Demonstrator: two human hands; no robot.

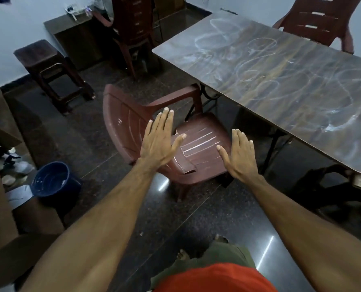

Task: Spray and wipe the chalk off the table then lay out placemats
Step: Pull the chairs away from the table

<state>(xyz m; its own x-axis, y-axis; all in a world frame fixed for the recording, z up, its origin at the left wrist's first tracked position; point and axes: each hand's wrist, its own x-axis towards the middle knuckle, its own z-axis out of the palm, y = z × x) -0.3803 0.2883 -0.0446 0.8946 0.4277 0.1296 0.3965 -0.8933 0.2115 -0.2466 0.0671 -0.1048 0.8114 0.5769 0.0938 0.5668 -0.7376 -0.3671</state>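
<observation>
Chalk-scrawled table (281,81) — left hand (158,144), right hand (240,159), fingers straight, holding nothing.

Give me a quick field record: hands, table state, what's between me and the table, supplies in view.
left hand: open, flat, holds nothing
right hand: open, flat, holds nothing
table: chalk scribbles across the top, not wiped
chair: brown plastic, beside the table's near edge, below both hands
bucket: dark blue, on the floor at left
spray bottle, cloth, placemats: none clearly visible
</observation>
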